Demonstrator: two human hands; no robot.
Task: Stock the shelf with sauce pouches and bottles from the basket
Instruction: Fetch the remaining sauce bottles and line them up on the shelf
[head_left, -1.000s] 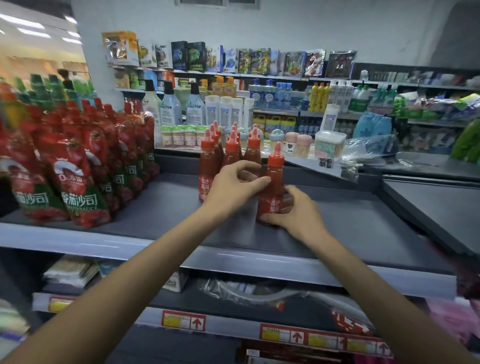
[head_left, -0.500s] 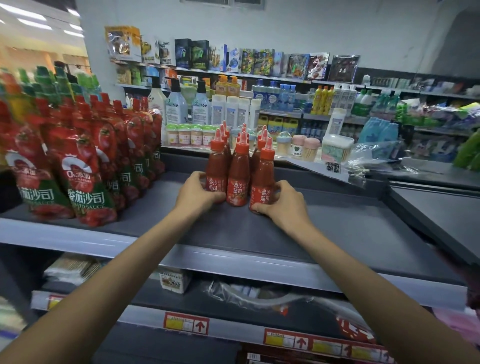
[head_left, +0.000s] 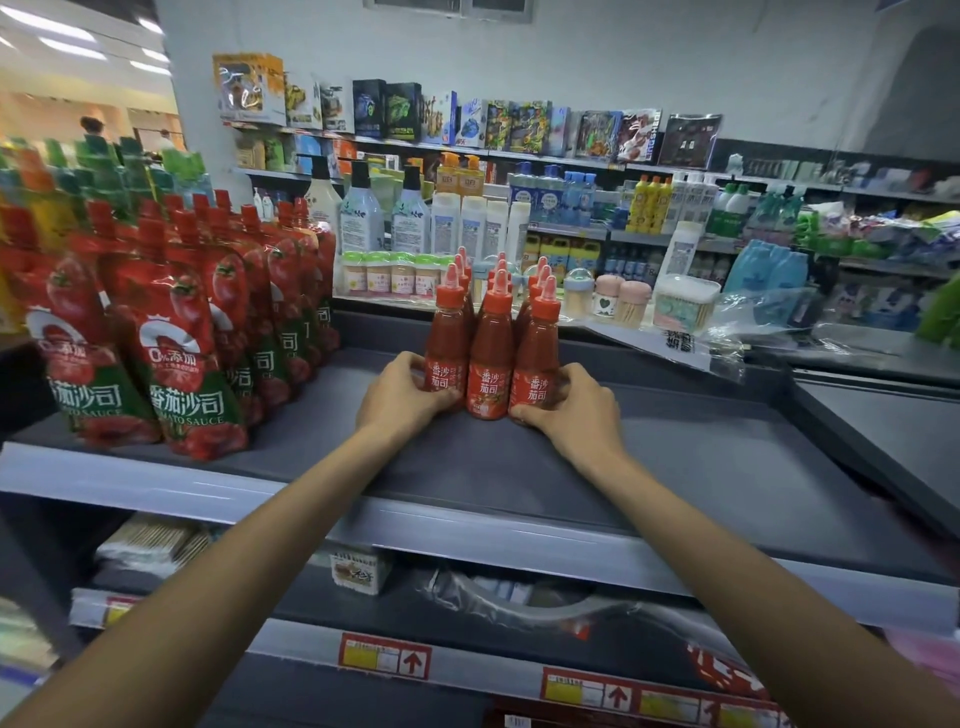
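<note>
On grey shelf (head_left: 675, 457) | left grip (head_left: 402, 397), right grip (head_left: 571, 410) curl round sauce bottles (head_left: 488, 364) | pouches (head_left: 182, 338) stand beside

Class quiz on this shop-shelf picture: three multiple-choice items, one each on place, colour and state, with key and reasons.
1. Where do the sauce pouches stand, relative to the bottles?
A. Left of them, on the same shelf.
B. Right of them.
C. On the shelf below.

2. What colour are the bottle caps?
A. Green.
B. Red.
C. White.

3. What are the left hand and right hand doing?
A. Hanging idle.
B. Gripping the bottles from both sides.
C. Lifting a pouch.

Key: 1 A, pouches fill the shelf's left end; 2 B, every cap is red; 3 B, fingers curl round the outer bottles.
</note>
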